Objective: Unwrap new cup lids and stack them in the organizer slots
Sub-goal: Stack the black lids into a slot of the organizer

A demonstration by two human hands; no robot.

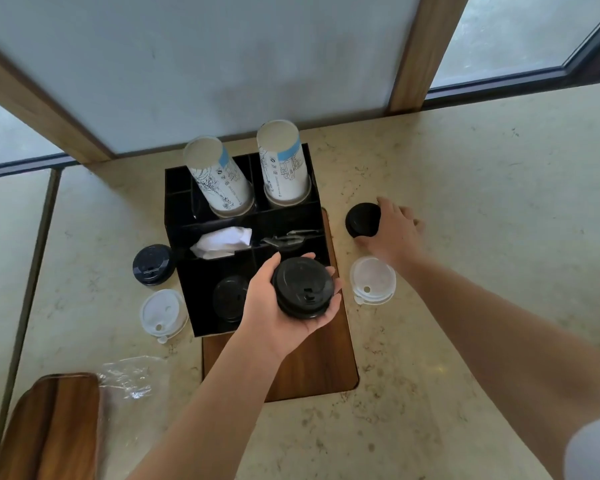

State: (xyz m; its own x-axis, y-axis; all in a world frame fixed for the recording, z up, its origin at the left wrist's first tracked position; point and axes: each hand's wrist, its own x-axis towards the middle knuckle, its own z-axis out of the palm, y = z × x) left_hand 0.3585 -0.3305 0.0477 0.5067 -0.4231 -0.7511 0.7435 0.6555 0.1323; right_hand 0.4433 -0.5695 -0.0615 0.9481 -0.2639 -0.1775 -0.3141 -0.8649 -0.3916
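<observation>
**Lid restock: partway, most stacks still outside the organizer**

Done, as far as visible:
- Wrap looks off: crumpled clear plastic wrap (127, 375) lies on the worktop (482, 209) near left, beside a wooden tray (49, 427). No lids seen still bagged.
- Organizer (184, 216) front-left slot already holds black lids (230, 297). How deep that stack goes: can't tell.

In hand:
- Left hand (278, 306) is cupped under a short black lid stack (302, 287), fingers wrapped around its rim, held just over the organizer's front-right corner. Front-right slot is hidden by hand and stack, so its fill is unknown.
- Right hand (392, 226) is closed around the edge of another black lid pile (362, 220) sitting on the worktop right of the organizer. Lifted or not: can't tell.

Left to do (judgement):
- Black lids on the left (152, 265), clear lids front-left (163, 315), clear lids on the right (373, 280) all still on the worktop, touching or just beside the organizer.

Orientation:
- Held stack is dome-up, sip hole facing the person, tipped slightly toward the camera. Stack axis near vertical; lids are round, so no long axis in plan.
- Probably needs levelling before dropping into a slot.

Other slots: two paper cup columns (219, 181) at the back, napkins (222, 242) mid-left.
</observation>
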